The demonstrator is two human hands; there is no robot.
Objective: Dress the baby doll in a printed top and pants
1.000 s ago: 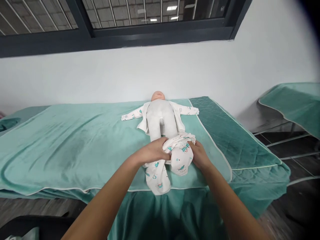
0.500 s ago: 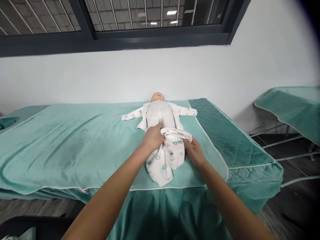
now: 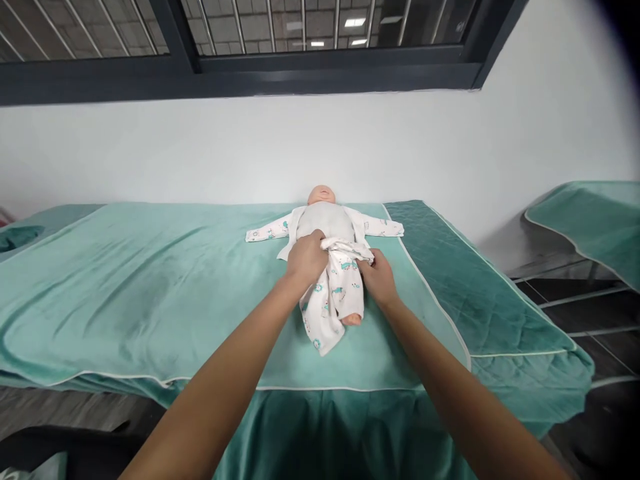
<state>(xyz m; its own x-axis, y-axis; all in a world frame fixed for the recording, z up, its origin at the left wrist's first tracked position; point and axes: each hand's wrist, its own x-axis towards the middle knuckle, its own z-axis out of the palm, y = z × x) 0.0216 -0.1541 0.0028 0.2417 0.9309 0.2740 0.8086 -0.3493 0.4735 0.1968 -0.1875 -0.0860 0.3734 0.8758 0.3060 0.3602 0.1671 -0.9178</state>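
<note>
A baby doll (image 3: 321, 195) lies on its back with its head toward the wall. It wears an open white printed jacket (image 3: 270, 231) with both sleeves spread out, over a pale body. White baby trousers (image 3: 338, 290) with green prints cover its legs. My left hand (image 3: 307, 259) grips the waistband on the left, and my right hand (image 3: 379, 275) pinches it on the right. At the end of one trouser leg a bare foot (image 3: 352, 319) shows. The other leg hangs past any visible foot, its cuff lying flat on the sheet.
The doll rests on a light green sheet (image 3: 150, 300) over a bed with a darker quilted cover (image 3: 450, 287). A white wall (image 3: 240, 147) and a dark window frame (image 3: 325, 80) stand behind. At right is a metal frame with a green cloth (image 3: 590, 220). A black object (image 3: 65, 447) sits lower left.
Both hands have drawn the trousers' waistband up toward the doll's middle. A foot has come out of the right-hand trouser leg. The view has shifted slightly.
</note>
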